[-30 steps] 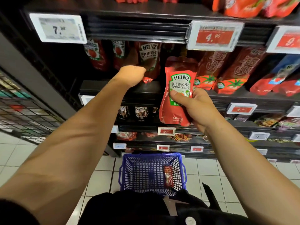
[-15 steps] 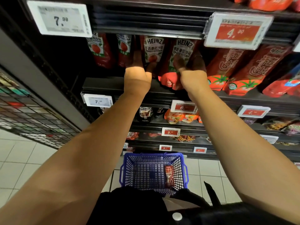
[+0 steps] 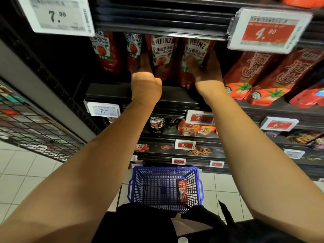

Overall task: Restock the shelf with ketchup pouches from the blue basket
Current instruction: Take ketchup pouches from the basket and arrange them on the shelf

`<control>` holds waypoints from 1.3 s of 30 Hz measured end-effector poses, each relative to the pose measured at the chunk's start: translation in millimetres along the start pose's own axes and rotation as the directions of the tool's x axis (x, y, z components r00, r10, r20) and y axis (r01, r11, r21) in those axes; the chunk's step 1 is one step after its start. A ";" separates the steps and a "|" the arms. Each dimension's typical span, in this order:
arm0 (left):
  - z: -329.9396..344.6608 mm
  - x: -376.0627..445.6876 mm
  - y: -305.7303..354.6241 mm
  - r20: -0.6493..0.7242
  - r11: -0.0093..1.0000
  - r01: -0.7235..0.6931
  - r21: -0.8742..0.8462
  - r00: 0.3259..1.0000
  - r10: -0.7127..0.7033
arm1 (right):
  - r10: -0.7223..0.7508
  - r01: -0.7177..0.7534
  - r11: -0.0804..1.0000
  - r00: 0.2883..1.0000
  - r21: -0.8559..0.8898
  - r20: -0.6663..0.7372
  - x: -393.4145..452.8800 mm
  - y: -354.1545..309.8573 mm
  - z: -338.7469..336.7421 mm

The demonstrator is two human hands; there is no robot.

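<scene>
Red Heinz ketchup pouches stand in a row on the dark shelf [image 3: 112, 95] at arm's height. My right hand [image 3: 207, 72] grips a ketchup pouch [image 3: 195, 50] at the right end of the row, thumb on its front, its base just above the shelf edge. My left hand [image 3: 144, 74] reaches in beside the neighbouring Heinz pouch [image 3: 162, 53], fingers behind its left side and thumb near its bottom. Below, the blue basket [image 3: 164, 168] sits on the floor with one dark red pouch [image 3: 182, 192] lying inside.
Other red tomato pouches [image 3: 259, 74] lean to the right on the same shelf. Price tags [image 3: 57, 14] hang from the shelf above, close over the pouch tops. Lower shelves hold more sauces. A wire rack [image 3: 35, 130] stands at left on the tiled floor.
My right hand has carried the pouch up from in front of the shelf and into the row. My left hand has stayed on the neighbouring pouch. The view has moved closer.
</scene>
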State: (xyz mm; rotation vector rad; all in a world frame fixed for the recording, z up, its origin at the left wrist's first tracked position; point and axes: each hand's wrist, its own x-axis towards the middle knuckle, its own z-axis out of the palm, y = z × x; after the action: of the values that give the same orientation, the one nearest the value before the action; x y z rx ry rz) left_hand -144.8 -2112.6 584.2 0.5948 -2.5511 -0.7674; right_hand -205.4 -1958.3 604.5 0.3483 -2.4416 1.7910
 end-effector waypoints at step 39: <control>-37.8 23.2 -41.0 -0.272 0.917 0.398 -0.038 0.878 -0.393 | 0.244 -0.430 0.724 0.891 -0.540 -0.383 -36.8 -23.9 75.2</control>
State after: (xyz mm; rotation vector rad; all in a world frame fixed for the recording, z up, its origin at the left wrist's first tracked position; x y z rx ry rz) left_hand -134.0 -2171.1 594.9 1.1696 -2.2062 -0.7299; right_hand -159.6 -2031.9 596.0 -0.4223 -2.7927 0.9082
